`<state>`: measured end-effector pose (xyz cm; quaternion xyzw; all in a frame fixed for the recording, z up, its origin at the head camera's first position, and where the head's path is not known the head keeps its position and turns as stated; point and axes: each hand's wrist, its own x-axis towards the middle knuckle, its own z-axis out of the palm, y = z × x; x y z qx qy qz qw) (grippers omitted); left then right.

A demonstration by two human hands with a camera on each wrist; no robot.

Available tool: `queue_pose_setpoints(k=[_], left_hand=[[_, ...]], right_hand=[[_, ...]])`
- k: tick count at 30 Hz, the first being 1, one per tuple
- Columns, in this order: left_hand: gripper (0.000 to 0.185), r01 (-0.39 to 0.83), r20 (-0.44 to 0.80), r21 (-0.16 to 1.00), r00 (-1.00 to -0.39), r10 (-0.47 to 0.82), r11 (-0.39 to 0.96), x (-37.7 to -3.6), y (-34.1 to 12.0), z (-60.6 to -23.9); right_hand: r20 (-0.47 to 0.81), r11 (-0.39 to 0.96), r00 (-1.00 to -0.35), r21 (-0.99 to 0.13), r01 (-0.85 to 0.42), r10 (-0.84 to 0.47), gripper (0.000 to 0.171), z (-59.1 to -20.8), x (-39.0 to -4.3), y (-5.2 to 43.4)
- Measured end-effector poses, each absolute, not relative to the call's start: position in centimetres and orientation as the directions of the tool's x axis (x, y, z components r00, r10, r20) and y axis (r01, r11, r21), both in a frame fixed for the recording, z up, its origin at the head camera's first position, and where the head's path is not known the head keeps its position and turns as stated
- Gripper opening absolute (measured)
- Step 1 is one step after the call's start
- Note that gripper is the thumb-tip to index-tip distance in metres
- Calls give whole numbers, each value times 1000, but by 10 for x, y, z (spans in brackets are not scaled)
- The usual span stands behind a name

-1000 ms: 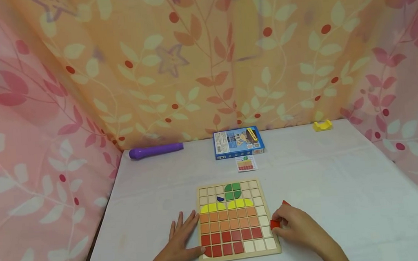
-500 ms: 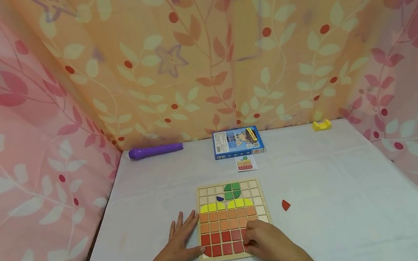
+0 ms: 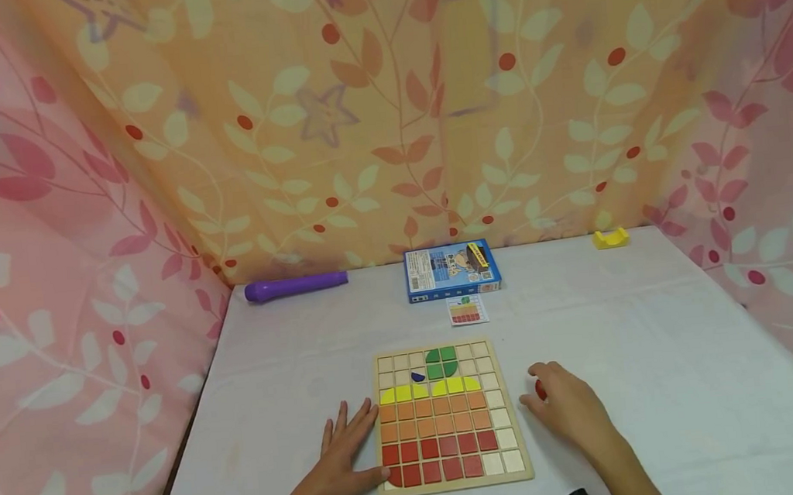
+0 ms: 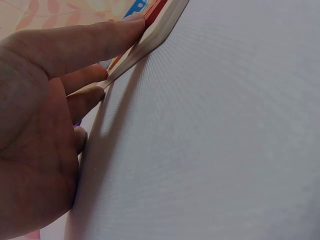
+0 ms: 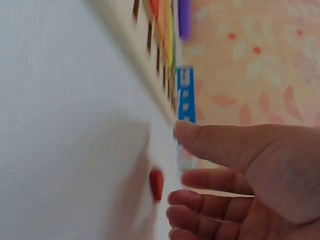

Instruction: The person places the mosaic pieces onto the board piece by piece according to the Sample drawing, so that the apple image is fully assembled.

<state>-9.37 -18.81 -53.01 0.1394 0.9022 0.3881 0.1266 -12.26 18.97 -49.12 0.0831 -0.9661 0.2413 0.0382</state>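
Head view gives us the red piece (image 3: 540, 389) lying on the desk (image 3: 659, 382) just right of the wooden puzzle board (image 3: 448, 418), with our right hand (image 3: 568, 409) lowered over it so that only a sliver of red shows past the fingers. From the right wrist view we see the same red piece (image 5: 156, 184) on the white cloth just beyond the fingertips (image 5: 180, 197), the fingers loosely curled and the thumb stretched out, nothing pinched between them; whether a fingertip already touches the piece we cannot tell. Our left hand (image 3: 343, 454) lies flat on the desk at the board's left edge, fingers straight and spread, and the left wrist view shows the thumb (image 4: 100, 40) laid against the board's rim (image 4: 150, 40). On the board the tiles form rows of red, orange and yellow with green tiles at the top and one small blue piece (image 3: 417, 376) beside them; the cells around the edge are pale. Farther back on the desk we see a small picture card (image 3: 467, 310), a blue box (image 3: 451, 269) just behind it, a purple marker (image 3: 295, 286) to the left and a yellow block (image 3: 611, 237) near the right corner. Leaf-patterned cloth (image 3: 387, 124) hangs around the desk.
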Motion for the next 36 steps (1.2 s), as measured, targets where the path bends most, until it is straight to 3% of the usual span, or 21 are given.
queue_pose_setpoints(k=[3, 6, 9, 11, 16, 20, 36], left_hand=[[95, 140, -133, 739, -929, 347, 659, -94, -187, -530], [95, 137, -133, 744, -929, 345, 654, -94, -187, -530], [95, 144, -126, 748, -928, 352, 648, -94, -188, -531], [95, 154, -117, 751, -926, 360, 642, -94, -188, -531], [95, 148, -127, 744, -926, 355, 651, -93, -187, -531], [95, 139, -132, 744, -929, 347, 653, -93, -187, -529], [95, 146, -129, 736, -928, 349, 661, -94, -188, -532]], right_hand=[[56, 905, -992, -406, -128, -115, 28, -493, -130, 203], [78, 874, -970, -422, -240, -228, 16, -497, -133, 211], [164, 829, -929, -420, -370, -332, 37, -501, -134, 215], [211, 815, -913, -413, -406, -349, 40, -503, -134, 217], [197, 861, -957, -426, -278, -211, 13, -504, -132, 216], [127, 878, -980, -438, -193, -152, 19, -504, -130, 212], [103, 838, -966, -483, -256, -236, 22, -499, -122, 208]])
